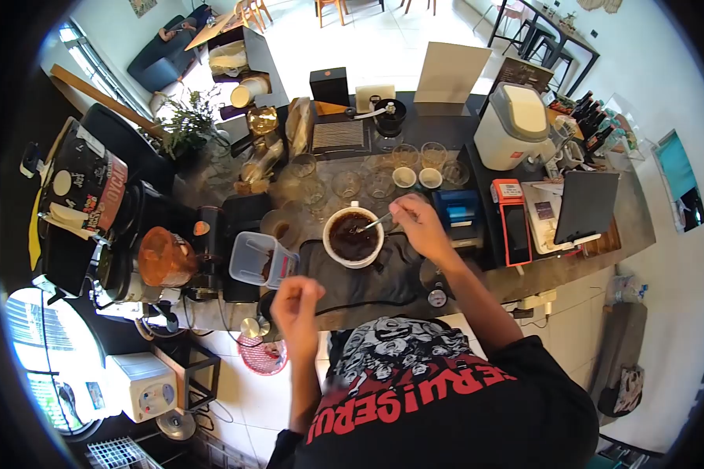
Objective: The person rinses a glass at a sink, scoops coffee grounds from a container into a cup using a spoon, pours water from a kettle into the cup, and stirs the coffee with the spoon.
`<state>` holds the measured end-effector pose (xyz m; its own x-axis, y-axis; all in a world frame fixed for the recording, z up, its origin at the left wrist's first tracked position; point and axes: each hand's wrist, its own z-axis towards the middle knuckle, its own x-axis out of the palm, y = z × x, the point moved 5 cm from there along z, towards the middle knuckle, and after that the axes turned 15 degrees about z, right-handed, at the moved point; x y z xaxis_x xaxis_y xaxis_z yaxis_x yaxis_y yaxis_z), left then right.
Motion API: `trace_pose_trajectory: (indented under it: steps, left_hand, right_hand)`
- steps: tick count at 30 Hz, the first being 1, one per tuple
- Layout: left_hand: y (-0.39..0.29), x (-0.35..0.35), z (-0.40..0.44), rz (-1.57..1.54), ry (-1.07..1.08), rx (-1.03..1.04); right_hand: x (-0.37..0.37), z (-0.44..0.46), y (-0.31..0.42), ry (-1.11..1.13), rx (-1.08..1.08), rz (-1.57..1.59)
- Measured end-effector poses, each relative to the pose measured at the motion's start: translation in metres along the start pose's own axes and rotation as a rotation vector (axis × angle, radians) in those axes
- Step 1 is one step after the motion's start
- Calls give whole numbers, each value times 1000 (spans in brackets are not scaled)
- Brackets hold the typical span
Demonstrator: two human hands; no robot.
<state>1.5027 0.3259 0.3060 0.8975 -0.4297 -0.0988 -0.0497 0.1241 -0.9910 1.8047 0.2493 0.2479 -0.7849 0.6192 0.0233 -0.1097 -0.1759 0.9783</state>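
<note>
A white cup [329, 248] full of dark brown liquid [352, 238] stands on a dark mat [352, 286] in the middle of the counter. My right hand [418, 225] is closed on the handle of a spoon [378, 222], whose lower end dips into the liquid. To the lower left of the cup, my left hand [296, 303] hovers with curled fingers, and nothing shows in it. Just beyond that hand is a clear plastic tub [252, 259] with some brown contents at its right side.
Glass cups [346, 184] and two small white cups [404, 177] sit behind the white cup. A grinder with an orange hopper [167, 258] stands left. At right are a blue-topped device [457, 209], a red card terminal [515, 227] and a tablet [587, 208].
</note>
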Motion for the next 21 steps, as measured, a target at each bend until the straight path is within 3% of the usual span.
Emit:
trace_pose_trajectory:
  steps: [3,7,12,21]
  left_hand:
    - [-118,-10,-12,-250,184,455]
    - [-239,-15,-33,-525,215,662]
    - [-265,-26,-39,-717,357,879]
    - [-277,-36,-37,-832,464,992]
  right_hand:
    - [1,-2,-7,14,17,14]
    - [5,-4,-7,22,18,61]
    - [7,-5,2,30,38,112]
    - [4,-4,7,34,66,84]
